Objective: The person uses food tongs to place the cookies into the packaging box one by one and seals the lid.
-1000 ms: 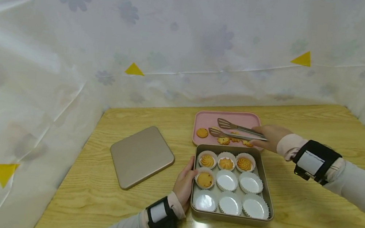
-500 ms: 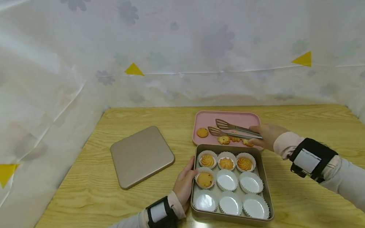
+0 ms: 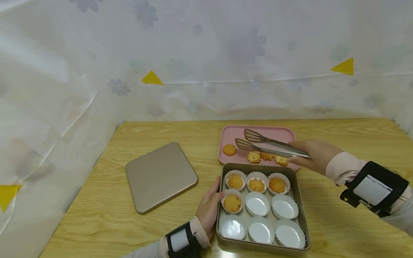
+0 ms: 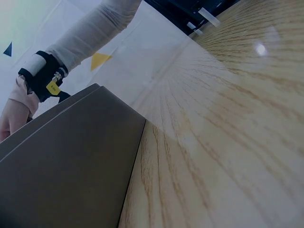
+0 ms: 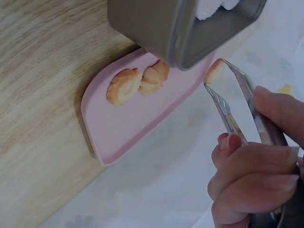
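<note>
My left hand (image 3: 208, 209) holds the left wall of an open gold-brown metal tin (image 3: 262, 247), thumb at the rim and fingers along the outside. Several white fluted paper cups (image 3: 257, 204) stand in it; the back row and the left cup of the middle row hold cookies. Above a pink tray (image 3: 269, 131), my right hand (image 3: 314, 154) grips metal tongs (image 5: 247, 90) with slotted heads. A cookie (image 5: 214, 71) shows between the tong tips in the right wrist view; the head view does not show it clearly. On the tray lie a round cookie (image 3: 229, 149) and several shaped cookies (image 3: 253, 157).
The tin's lid (image 3: 160, 178) lies flat on the wooden table (image 3: 100, 218), left of the tin. The tray sits directly behind the tin. A pale flowered sheet (image 3: 208, 33) hangs behind and beside the table. Yellow triangles (image 3: 153, 77) mark it.
The right hand and tongs first shift slightly left, then rise and move back right off the tray's cookies. More of the shaped cookies shows now. The left hand and tin stay put.
</note>
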Available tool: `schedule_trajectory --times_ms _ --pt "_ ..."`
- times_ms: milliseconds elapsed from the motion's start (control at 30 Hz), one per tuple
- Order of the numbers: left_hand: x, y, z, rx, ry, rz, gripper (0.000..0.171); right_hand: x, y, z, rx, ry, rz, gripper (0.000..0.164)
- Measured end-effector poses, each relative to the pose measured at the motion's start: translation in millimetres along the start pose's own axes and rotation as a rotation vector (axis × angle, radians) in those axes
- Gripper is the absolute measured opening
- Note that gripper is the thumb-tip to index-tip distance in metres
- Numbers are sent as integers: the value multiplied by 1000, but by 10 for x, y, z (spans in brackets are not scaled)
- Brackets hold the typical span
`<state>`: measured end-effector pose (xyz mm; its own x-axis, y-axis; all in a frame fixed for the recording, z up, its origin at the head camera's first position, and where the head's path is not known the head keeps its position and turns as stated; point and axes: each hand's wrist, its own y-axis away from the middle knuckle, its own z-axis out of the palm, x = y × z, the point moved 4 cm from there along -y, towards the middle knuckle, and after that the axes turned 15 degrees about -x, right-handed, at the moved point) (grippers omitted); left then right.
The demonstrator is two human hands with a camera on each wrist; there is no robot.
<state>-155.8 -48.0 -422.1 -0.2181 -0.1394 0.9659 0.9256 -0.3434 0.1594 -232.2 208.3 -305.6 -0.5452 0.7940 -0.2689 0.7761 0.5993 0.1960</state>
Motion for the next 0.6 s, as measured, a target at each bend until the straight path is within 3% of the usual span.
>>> schedule_trajectory --times_ms 233,600 --pt "17 22 0 -13 14 47 62 -20 171 -50 28 -32 -19 48" --pt "6 15 -8 -10 16 40 62 -12 559 11 97 13 -23 51"
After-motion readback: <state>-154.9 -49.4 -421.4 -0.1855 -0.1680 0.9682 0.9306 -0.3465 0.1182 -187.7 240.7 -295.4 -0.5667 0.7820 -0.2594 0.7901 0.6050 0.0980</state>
